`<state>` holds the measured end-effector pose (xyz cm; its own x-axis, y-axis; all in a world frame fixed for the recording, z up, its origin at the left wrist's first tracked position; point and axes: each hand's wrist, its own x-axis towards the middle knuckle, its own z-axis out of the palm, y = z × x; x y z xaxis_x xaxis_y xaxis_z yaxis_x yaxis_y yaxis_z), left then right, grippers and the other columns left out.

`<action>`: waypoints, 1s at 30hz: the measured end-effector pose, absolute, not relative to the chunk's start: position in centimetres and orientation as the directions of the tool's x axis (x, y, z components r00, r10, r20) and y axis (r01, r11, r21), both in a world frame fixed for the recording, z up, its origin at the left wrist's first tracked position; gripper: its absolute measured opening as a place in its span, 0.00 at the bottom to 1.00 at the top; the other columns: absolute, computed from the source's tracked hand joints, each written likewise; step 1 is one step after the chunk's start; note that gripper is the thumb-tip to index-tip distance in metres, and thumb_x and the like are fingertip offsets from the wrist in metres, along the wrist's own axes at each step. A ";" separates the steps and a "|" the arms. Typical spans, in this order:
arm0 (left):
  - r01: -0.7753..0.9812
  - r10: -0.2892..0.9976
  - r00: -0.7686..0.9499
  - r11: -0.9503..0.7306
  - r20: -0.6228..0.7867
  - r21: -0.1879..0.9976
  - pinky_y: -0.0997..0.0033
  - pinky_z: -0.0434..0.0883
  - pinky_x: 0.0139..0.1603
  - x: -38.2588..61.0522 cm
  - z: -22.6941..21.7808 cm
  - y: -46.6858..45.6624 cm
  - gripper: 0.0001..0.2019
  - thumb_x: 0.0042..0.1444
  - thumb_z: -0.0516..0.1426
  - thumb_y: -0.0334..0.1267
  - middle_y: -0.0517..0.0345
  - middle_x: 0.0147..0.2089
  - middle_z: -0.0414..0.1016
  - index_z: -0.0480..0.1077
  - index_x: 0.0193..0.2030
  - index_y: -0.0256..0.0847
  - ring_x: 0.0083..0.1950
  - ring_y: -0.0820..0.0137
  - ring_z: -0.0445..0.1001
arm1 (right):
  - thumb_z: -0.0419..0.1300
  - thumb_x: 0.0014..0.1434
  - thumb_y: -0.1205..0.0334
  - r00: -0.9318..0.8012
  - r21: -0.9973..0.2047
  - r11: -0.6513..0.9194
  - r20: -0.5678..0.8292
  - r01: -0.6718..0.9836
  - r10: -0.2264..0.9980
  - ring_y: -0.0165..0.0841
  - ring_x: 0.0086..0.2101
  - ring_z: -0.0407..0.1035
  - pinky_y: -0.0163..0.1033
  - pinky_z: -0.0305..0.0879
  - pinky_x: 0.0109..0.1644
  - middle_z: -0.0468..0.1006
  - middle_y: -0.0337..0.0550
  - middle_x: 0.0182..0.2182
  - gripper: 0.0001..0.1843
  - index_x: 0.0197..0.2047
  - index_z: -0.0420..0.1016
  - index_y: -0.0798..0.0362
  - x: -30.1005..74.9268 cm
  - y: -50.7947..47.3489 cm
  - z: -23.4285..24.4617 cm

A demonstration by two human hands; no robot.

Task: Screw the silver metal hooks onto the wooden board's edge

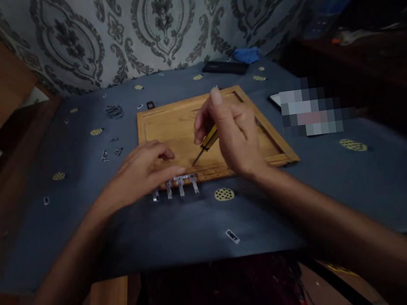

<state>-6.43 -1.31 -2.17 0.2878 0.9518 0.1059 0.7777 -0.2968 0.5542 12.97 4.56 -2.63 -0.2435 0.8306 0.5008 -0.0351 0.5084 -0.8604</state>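
A wooden board with a raised rim lies on a dark blue mat. Several small metal hooks hang along its near edge. My right hand is closed on a small yellow-handled screwdriver, whose tip points down at the board near the hooks. My left hand rests on the board's near-left edge, fingers curled over the hook strip, pressing on it.
Loose metal parts and a coil of wire lie left of the board. Yellow perforated discs dot the mat. A dark phone and blue cloth sit at the back by patterned wallpaper.
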 end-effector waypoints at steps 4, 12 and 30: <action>0.814 0.968 0.222 -0.249 0.116 0.524 0.66 0.67 0.44 -8.3 -1.5 -0.6 0.15 0.63 0.56 0.51 0.55 0.41 0.79 0.75 0.40 0.41 0.42 0.65 0.73 | 0.53 0.70 0.47 -0.207 -0.738 0.591 0.554 0.327 0.806 0.36 0.28 0.63 0.43 0.55 0.36 0.67 0.39 0.22 0.23 0.24 0.66 0.46 15.5 6.4 -3.1; 0.857 0.990 0.081 -0.129 0.117 0.499 0.67 0.66 0.41 -9.8 -2.4 0.5 0.15 0.59 0.56 0.50 0.56 0.37 0.78 0.76 0.39 0.41 0.37 0.66 0.71 | 0.60 0.65 0.46 -0.205 -0.952 0.217 0.173 0.216 0.963 0.30 0.16 0.60 0.38 0.55 0.21 0.66 0.35 0.17 0.19 0.27 0.71 0.49 16.7 10.7 -7.6; 0.884 0.816 -0.407 0.241 0.409 0.400 0.67 0.63 0.36 -20.4 -3.6 2.2 0.09 0.58 0.52 0.39 0.57 0.32 0.75 0.73 0.35 0.41 0.33 0.67 0.69 | 0.62 0.59 0.56 -0.272 -0.842 0.361 0.267 0.400 0.925 0.37 0.20 0.69 0.43 0.64 0.25 0.76 0.42 0.23 0.08 0.38 0.76 0.50 16.8 10.3 -7.8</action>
<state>-20.41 2.15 -3.62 -0.4073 0.8165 0.4092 0.8844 0.2408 0.3999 16.82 10.30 -7.80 -0.2717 0.9247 0.2668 0.4004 0.3607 -0.8424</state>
